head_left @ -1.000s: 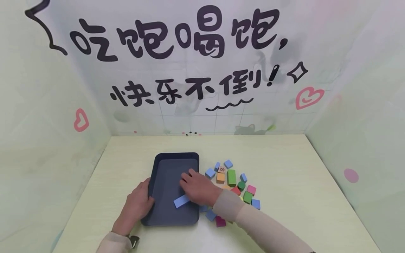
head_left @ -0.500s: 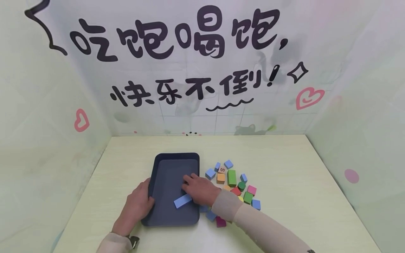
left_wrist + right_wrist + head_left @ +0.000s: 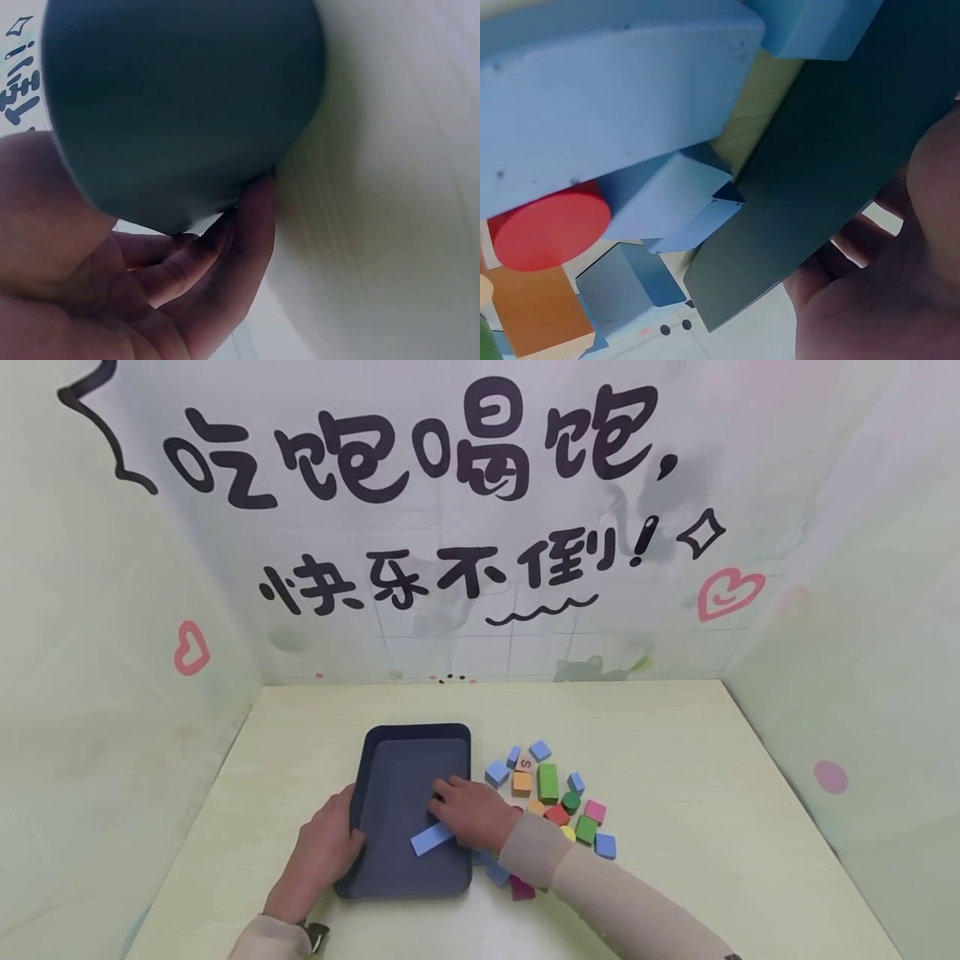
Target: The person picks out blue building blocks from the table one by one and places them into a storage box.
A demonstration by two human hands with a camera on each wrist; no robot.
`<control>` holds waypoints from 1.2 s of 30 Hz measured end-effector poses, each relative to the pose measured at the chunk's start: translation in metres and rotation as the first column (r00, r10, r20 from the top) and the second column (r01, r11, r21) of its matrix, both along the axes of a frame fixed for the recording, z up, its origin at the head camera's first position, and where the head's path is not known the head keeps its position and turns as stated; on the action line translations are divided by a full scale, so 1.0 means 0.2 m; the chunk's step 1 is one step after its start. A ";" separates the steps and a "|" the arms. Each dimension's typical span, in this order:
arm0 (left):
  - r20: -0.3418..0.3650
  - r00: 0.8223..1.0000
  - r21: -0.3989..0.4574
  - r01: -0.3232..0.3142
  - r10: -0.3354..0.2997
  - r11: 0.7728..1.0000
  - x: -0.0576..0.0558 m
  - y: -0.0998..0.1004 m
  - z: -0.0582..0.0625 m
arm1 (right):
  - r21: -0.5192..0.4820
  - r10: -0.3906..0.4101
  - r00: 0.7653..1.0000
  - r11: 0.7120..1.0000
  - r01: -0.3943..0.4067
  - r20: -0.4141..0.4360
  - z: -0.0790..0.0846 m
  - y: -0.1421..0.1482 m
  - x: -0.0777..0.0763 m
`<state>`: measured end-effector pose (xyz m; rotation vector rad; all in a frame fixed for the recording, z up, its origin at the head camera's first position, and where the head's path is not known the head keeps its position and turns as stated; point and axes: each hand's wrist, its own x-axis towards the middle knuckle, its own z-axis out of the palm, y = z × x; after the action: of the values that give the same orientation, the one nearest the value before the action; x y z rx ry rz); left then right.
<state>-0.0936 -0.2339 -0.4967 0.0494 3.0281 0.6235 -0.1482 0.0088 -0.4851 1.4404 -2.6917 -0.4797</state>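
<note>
Slightly back toward the person, the right hand [image 3: 476,814] had slid since a second earlier, while the left hand [image 3: 322,843] and the tray [image 3: 390,793] had stayed about where they were. A wall [image 3: 480,647] with big black writing rose behind a pale table [image 3: 652,727], and the dark tray lay on that table.

The left hand gripped the tray's left side, thumb at the rim. The left wrist view showed its fingers bent against the outside of the tray, which the head view hid. The right hand reached over the opposite rim, fingers bent down into the tray. How far they were closed, and on what, could not be told: the back of the hand covered them in the head view, and the tray hid their tips in the right wrist view.

A long blue block [image 3: 431,839] lay slantwise within the tray, one end showing on the thumb side of the right hand, the other out of sight beneath it. Right of the tray were scattered a green block [image 3: 548,783], an orange block [image 3: 522,784] and a pink block [image 3: 595,811], among others. Only the right wrist view clearly showed a round red block [image 3: 551,229] near the tray's outer wall; the sleeve [image 3: 540,852] hung over that area in the head view.
</note>
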 end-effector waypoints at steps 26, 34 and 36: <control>-0.004 1.000 0.002 0.000 0.000 1.000 0.00 0.00 0.00 | -0.425 -0.239 0.967 0.869 0.254 0.089 0.11 0.52 -0.07; -0.024 1.000 0.012 0.000 0.000 1.000 0.01 0.00 0.00 | -0.397 -0.436 0.882 0.788 0.470 0.178 0.04 0.77 -0.10; -0.023 1.000 0.011 0.003 -0.003 1.000 0.00 0.00 -0.01 | -0.394 -0.468 0.861 0.767 0.507 0.196 0.01 0.81 -0.10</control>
<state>-0.0928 -0.2340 -0.4978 0.0625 3.0466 0.6437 -0.1682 0.1704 -0.4822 0.6473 -2.9673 0.1852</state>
